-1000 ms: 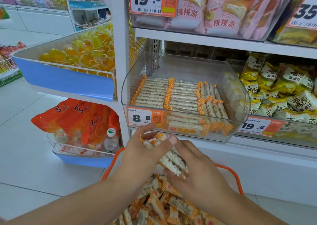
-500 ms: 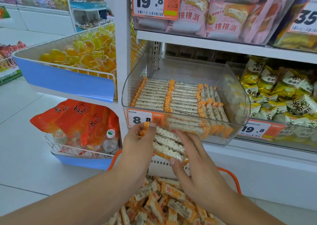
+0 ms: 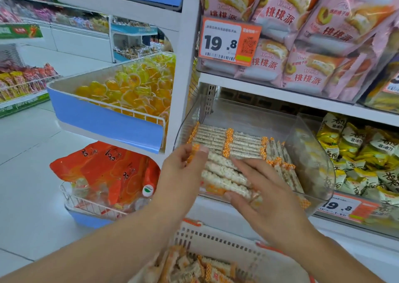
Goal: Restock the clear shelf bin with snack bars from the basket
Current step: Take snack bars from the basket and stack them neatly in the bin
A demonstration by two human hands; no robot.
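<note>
Clamping a light, crinkly stack of snack bars [image 3: 224, 174] by its ends, left hand [image 3: 183, 174] and right hand [image 3: 265, 194] probably risk crumbling them.

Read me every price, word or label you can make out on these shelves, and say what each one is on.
"19.8": orange price tag on the upper shelf bin.
"桃桃派": pink pastry bags.
"19.8": price tag under the yellow snack packs, partly hidden.
Small print on both tags, the yellow packs' characters, the orange bags: too blurred to read.
</note>
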